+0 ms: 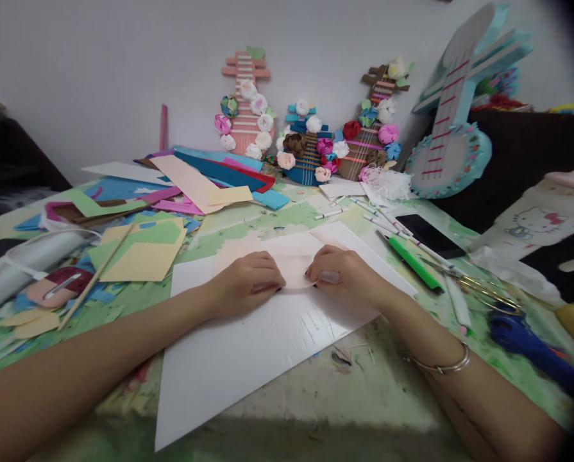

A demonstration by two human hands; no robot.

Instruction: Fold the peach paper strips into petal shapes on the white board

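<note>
A strip of pale peach crepe-like paper lies between my two hands, above a white board. My left hand is closed, its curled fingers gripping the left end of the strip. At the right end, my right hand pinches the paper between thumb and fingers. A small pale translucent piece shows at the right fingers; its kind I cannot make out. More peach paper spreads out behind my left hand.
Decorated cardboard lutes lean on the wall. Coloured paper sheets pile up at left. A green utility knife, black phone, gold-handled scissors and blue glue gun lie at right, near a cup.
</note>
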